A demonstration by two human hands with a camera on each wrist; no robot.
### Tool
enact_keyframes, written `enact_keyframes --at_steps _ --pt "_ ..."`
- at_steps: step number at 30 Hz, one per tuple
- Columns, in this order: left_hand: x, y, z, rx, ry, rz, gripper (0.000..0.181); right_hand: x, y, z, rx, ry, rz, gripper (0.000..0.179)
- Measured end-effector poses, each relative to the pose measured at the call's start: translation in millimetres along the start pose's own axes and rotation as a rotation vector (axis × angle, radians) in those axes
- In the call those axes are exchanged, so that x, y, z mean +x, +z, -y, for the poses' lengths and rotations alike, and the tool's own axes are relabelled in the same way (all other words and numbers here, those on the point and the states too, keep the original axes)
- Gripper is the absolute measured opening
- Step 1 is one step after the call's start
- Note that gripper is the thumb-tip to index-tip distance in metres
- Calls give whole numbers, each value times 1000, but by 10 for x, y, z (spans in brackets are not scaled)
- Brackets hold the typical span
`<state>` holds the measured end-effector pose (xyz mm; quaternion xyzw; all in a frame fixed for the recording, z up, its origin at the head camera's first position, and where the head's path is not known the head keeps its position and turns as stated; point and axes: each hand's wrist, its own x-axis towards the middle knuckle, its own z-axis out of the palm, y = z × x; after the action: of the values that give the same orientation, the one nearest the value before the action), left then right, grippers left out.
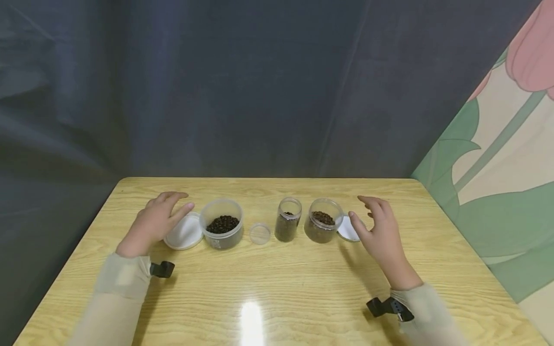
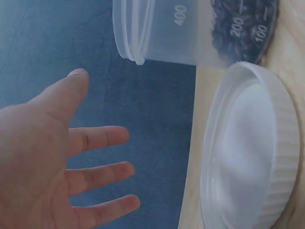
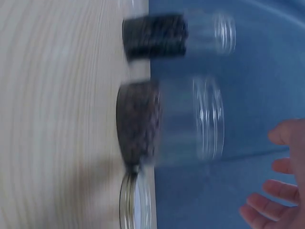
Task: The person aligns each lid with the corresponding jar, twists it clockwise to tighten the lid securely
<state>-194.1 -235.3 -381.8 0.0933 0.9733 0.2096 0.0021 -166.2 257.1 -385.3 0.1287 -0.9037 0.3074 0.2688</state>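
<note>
My left hand (image 1: 153, 222) hovers over a white ribbed lid (image 2: 248, 148) that lies with its hollow side up. Beside that lid stands a wide translucent tub (image 1: 221, 223), part filled with dark beans (image 1: 222, 224) and printed with measuring marks. Fingers spread, my right hand (image 1: 382, 233) is above a lid with a white inside (image 1: 347, 228), holding nothing. This second lid leans close against a wide clear jar (image 3: 178, 124) of brown beans. A narrow clear jar (image 1: 288, 220) with dark contents stands left of it, uncapped.
Between the tub and the narrow jar lies a small clear round lid (image 1: 259, 234). Everything stands in a row on a wood-grain table (image 1: 281, 288). A dark cloth (image 1: 259, 96) hangs behind the table, and a flower-patterned wall (image 1: 510, 192) rises on the right.
</note>
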Motion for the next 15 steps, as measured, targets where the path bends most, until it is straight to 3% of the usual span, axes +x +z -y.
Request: enact_keyframes --at_steps 8,15 --pt "-4 8 -46 -17 26 -28 64 -41 174 246 156 -78 -72 42" --pt "-14 29 -34 -19 41 -20 58 -93 287 384 231 -115 -53 45"
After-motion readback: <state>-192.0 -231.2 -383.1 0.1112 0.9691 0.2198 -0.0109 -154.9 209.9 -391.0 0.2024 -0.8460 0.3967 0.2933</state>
